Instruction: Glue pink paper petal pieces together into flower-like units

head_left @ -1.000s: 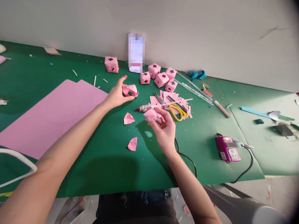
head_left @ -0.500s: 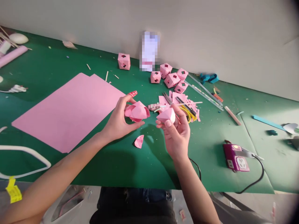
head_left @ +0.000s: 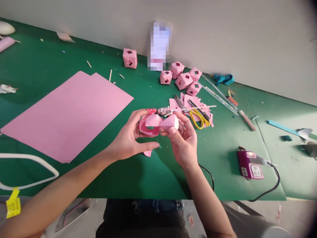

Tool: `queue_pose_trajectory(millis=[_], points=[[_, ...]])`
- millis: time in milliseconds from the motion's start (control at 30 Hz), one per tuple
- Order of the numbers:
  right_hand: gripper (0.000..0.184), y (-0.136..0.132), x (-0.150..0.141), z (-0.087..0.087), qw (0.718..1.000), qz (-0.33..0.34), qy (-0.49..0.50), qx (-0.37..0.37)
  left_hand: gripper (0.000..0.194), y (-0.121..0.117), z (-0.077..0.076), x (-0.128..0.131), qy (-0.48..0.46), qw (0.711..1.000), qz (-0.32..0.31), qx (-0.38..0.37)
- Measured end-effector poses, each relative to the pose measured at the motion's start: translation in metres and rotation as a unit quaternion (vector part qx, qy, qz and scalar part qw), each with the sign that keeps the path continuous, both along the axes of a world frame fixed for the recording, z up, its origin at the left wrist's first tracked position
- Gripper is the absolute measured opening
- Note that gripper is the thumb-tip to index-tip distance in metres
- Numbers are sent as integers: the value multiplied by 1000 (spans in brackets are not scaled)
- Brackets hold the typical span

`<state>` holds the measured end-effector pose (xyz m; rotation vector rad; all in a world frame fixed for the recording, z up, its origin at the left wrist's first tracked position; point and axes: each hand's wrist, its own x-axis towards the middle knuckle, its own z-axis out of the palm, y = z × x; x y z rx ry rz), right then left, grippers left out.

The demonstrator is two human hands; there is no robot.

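My left hand (head_left: 128,138) is closed around a partly assembled pink paper shape (head_left: 149,125), with an opening showing in its side. Between thumb and fingers, my right hand (head_left: 183,138) pinches a small folded pink paper piece (head_left: 170,122) with a pale edge. The two paper parts meet or overlap in front of me; whether they are joined I cannot tell. Red patterned wrapping covers a fingertip of my left hand. Below, another small pink paper piece (head_left: 148,153) lies on the green table (head_left: 123,178), partly hidden by my left thumb.
Large pink sheets (head_left: 71,115) lie at left. Several finished pink paper shapes (head_left: 184,81) stand near the wall, close to a blurred phone (head_left: 159,46). Yellow-handled scissors (head_left: 198,121) rest on paper scraps. A purple power socket (head_left: 250,165) with a cable sits at right.
My hands have come together, bringing the small folded piece against the larger paper shape. The larger shape has turned, showing its opening. The view has shifted slightly.
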<state>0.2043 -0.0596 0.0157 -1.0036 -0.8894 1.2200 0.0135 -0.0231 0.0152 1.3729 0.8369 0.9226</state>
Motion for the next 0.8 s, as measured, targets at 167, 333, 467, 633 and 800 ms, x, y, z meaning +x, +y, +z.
queue_pose_trajectory(millis=[167,333,467,633,800], points=[[48,5,6,1,1000,-30,8,-4,55,8,4,-6,-159,980,-46,-114],[47,6,9,4,999,-27,0,-23,68,10,1,-8,-166,976,-29,-137],[55,6,12,4,999,-31,-20,-24,70,9,1,-7,-180,966,-4,-187],[55,5,8,4,1000,-17,-19,-5,74,5,7,-3,-212,943,19,-255],[46,4,3,2,999,-7,-27,20,71,2,9,-1,-200,948,33,-247]])
